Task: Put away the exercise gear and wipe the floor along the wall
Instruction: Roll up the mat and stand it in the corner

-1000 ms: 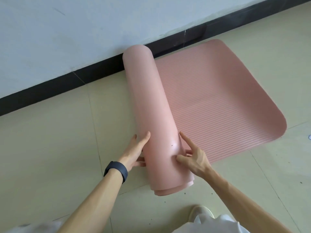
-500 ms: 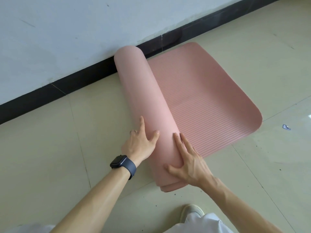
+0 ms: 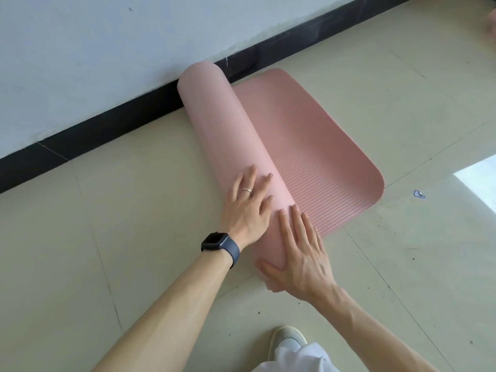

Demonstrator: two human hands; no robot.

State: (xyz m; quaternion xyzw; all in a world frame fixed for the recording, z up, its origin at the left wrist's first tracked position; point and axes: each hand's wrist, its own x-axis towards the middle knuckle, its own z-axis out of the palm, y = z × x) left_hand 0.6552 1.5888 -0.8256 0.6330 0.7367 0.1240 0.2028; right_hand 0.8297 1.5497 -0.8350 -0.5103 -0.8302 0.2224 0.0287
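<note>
A pink exercise mat (image 3: 316,146) lies on the tiled floor, its far end against the black skirting. Most of it is wound into a thick roll (image 3: 220,124) on the left; a short ribbed flap still lies flat to the right. My left hand (image 3: 249,205), with a ring and a dark watch on the wrist, presses flat on top of the roll near its close end. My right hand (image 3: 300,259) lies flat over the same end, fingers spread along the roll, thumb under its edge. Neither hand closes around the mat.
A white wall (image 3: 107,63) with a black skirting band (image 3: 128,122) runs diagonally across the top. Beige floor tiles (image 3: 402,89) show dark specks and a small blue scrap (image 3: 418,194). My shoe (image 3: 287,342) stands below the roll.
The roll has turned further to the right, and the flat part of the mat is shorter. My left hand moved from the roll's left side onto its top.
</note>
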